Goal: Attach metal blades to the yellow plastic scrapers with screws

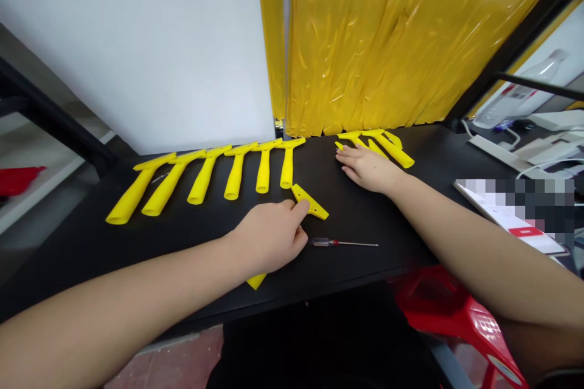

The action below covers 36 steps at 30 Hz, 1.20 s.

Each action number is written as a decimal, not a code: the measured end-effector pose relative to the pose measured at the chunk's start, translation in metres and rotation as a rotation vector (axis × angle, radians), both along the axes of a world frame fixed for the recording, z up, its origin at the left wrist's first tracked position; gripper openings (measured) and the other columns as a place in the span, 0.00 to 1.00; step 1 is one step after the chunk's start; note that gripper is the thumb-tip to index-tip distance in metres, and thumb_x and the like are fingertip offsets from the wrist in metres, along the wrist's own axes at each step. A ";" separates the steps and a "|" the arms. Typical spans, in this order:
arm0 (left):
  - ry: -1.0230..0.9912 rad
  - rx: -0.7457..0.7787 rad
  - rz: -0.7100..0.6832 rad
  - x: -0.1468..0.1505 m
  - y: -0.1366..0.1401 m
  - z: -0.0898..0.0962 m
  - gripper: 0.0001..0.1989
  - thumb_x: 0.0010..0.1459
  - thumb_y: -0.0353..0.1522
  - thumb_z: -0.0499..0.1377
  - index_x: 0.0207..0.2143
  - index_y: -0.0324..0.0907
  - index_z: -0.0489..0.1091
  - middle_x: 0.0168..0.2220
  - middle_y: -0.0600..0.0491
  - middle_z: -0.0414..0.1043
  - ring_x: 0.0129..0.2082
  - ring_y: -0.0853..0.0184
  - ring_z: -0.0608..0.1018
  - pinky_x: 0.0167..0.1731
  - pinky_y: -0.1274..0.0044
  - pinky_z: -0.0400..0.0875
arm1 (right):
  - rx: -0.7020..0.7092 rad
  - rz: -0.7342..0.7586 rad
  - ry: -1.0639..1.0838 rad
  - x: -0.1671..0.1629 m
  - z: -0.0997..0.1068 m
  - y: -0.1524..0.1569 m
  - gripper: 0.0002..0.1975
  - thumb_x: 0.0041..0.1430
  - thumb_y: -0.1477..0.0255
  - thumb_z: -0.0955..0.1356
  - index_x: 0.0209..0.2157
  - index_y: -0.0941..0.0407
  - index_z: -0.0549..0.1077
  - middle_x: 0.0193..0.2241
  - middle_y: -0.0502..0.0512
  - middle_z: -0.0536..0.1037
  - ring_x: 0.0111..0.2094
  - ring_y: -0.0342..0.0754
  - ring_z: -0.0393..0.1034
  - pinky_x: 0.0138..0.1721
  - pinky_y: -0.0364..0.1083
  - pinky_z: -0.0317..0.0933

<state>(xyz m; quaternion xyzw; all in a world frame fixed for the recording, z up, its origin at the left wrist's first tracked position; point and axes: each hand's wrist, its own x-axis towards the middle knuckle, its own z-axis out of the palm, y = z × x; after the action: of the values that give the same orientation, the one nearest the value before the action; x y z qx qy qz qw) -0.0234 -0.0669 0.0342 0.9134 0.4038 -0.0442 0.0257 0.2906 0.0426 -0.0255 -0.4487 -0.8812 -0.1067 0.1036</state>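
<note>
My left hand (272,236) rests on the black table (137,243), closed around a yellow plastic scraper handle whose flat head (310,202) sticks out past the fingers and whose tail (256,281) shows under the wrist. My right hand (367,167) lies flat, fingers apart, reaching onto a small heap of yellow handles (387,144) at the back right. A row of several identical yellow handles (205,179) is laid out side by side at the back left. A small screwdriver (344,244) with a red and clear grip lies just right of my left hand.
Yellow plastic strip curtains (401,42) and a white panel (146,48) stand behind the table. A red stool (460,316) sits below the table's front edge at right. Papers (515,219), cables and a bottle (520,94) lie at far right.
</note>
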 end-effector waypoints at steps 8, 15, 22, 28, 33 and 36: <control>0.018 -0.018 0.007 0.001 0.001 0.003 0.13 0.67 0.32 0.49 0.50 0.42 0.69 0.41 0.46 0.78 0.36 0.54 0.82 0.36 0.65 0.76 | -0.015 -0.116 -0.071 -0.007 -0.003 0.001 0.27 0.77 0.65 0.57 0.65 0.65 0.72 0.67 0.72 0.71 0.69 0.63 0.66 0.73 0.68 0.50; 0.030 -0.018 0.014 0.003 0.000 0.006 0.13 0.67 0.32 0.49 0.49 0.41 0.69 0.41 0.46 0.78 0.37 0.53 0.83 0.37 0.64 0.76 | -0.053 -0.214 -0.077 -0.014 -0.003 0.005 0.28 0.75 0.65 0.58 0.64 0.66 0.72 0.67 0.73 0.71 0.68 0.65 0.67 0.71 0.67 0.55; 0.026 0.005 -0.007 0.002 0.000 0.003 0.13 0.67 0.32 0.49 0.49 0.42 0.69 0.41 0.47 0.78 0.36 0.54 0.83 0.36 0.66 0.76 | -0.022 -0.219 -0.038 -0.016 0.005 -0.002 0.27 0.74 0.63 0.61 0.66 0.62 0.71 0.68 0.69 0.70 0.69 0.68 0.64 0.73 0.70 0.49; 0.016 0.027 -0.032 0.002 -0.002 0.004 0.12 0.66 0.31 0.50 0.47 0.41 0.70 0.39 0.48 0.78 0.34 0.56 0.83 0.34 0.66 0.75 | -0.065 -0.241 -0.027 -0.016 0.009 -0.007 0.26 0.74 0.63 0.61 0.65 0.62 0.72 0.66 0.69 0.72 0.68 0.65 0.65 0.73 0.72 0.44; 0.018 0.033 -0.029 0.002 -0.003 0.004 0.11 0.66 0.31 0.50 0.46 0.41 0.70 0.38 0.49 0.78 0.33 0.56 0.82 0.32 0.67 0.74 | -0.074 -0.319 -0.056 -0.018 0.005 -0.005 0.27 0.75 0.61 0.60 0.63 0.64 0.74 0.67 0.70 0.72 0.68 0.66 0.66 0.74 0.72 0.40; 0.011 0.042 -0.027 0.002 -0.002 0.002 0.11 0.66 0.31 0.51 0.46 0.41 0.70 0.38 0.49 0.78 0.33 0.56 0.82 0.32 0.68 0.73 | -0.080 -0.321 -0.067 -0.020 0.005 -0.004 0.27 0.75 0.61 0.60 0.62 0.65 0.75 0.66 0.69 0.73 0.65 0.66 0.69 0.74 0.71 0.41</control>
<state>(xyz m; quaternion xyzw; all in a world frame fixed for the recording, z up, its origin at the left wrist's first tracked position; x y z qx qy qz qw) -0.0215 -0.0693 0.0364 0.9188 0.3926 -0.0411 0.0035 0.2708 0.0388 -0.0207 -0.5837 -0.8047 -0.1015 0.0377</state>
